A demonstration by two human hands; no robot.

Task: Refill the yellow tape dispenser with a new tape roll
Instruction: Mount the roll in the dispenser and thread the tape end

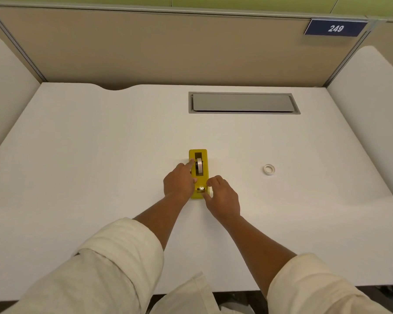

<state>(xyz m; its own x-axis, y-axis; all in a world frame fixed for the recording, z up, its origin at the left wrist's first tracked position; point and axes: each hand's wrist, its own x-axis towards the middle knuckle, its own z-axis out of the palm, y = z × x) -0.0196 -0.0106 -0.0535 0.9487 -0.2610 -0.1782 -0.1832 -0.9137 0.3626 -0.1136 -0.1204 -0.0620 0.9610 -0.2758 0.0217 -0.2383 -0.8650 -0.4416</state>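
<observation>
The yellow tape dispenser lies lengthwise on the middle of the white desk, its cutter end toward me. A tape roll sits upright in its slot. My left hand rests against the dispenser's left side, index finger stretched to the roll's hub. My right hand holds the near right end, thumb and fingers pinching by the cutter. A second small white tape roll lies flat on the desk, well to the right of both hands.
A grey cable hatch is set into the desk at the back right. Beige partition panels close the back and sides, with a sign reading 249 at top right. The desk's front edge is near my sleeves.
</observation>
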